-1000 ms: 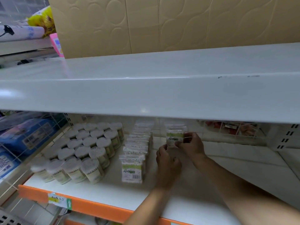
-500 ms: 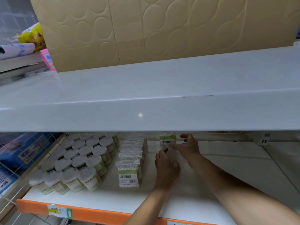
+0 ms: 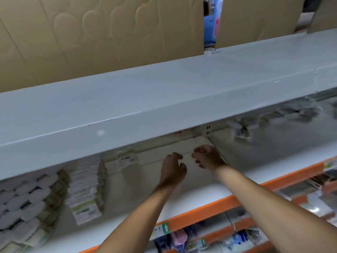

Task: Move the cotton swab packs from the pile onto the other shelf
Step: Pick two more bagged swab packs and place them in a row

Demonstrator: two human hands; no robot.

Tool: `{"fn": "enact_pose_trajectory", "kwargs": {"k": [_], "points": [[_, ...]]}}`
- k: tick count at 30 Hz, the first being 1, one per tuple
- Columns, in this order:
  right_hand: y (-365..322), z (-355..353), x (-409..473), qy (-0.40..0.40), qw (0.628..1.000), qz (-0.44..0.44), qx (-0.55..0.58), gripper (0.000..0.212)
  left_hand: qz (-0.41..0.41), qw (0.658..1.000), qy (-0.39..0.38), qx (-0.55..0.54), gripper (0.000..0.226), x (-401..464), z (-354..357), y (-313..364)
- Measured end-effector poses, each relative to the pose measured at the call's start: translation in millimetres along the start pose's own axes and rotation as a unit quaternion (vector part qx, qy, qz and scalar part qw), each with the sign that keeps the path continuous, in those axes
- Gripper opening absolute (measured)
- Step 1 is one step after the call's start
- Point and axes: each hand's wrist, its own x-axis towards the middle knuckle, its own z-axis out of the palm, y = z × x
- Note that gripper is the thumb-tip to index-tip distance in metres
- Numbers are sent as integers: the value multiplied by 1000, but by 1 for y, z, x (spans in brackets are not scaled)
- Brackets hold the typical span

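Neither grip holds anything: left hand (image 3: 173, 168) and right hand (image 3: 207, 157) hover loosely curled, right of the cotton swab packs (image 3: 85, 187). Packs look light and crushable; pinch their flat sides.

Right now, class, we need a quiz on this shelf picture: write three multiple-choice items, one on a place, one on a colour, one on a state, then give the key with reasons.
1. Where does the row of flat cotton swab packs stand?
A. right of the round white-lidded tubs
B. on the upper shelf
C. below the orange edge

2. What colour is the front edge strip of the shelf under the hands?
A. blue
B. orange
C. green

3. What do the left hand and right hand hold?
A. one pack each
B. one pack between them
C. nothing

Key:
1 A: the row sits just right of the round tubs on the same shelf.
2 B: the strip along the shelf front is orange.
3 C: both hands hover with loosely curled fingers over bare shelf, nothing in them.
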Motion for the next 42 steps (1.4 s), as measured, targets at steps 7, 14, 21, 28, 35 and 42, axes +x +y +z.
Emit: {"fn": "enact_pose_trajectory", "kwargs": {"k": [7,14,21,28,35,42], "points": [[22,-99,-20,36,997,50,56,20,32,997,-69,-24,29,-4,60,78],[44,-200,-36,79,993,54,71,11,66,993,-94,-30,33,-15,122,172],[68,-304,-43,119,987,51,99,15,75,988,-112,-69,33,-21,191,249],[98,-390,-52,141,981,72,111,8,35,979,-133,-150,25,-25,255,306],[128,-451,-54,186,970,81,136,6,31,968,-175,-180,20,-18,311,354],[147,-502,-37,221,958,94,159,14,40,952,-215,-214,22,4,358,403]]}}
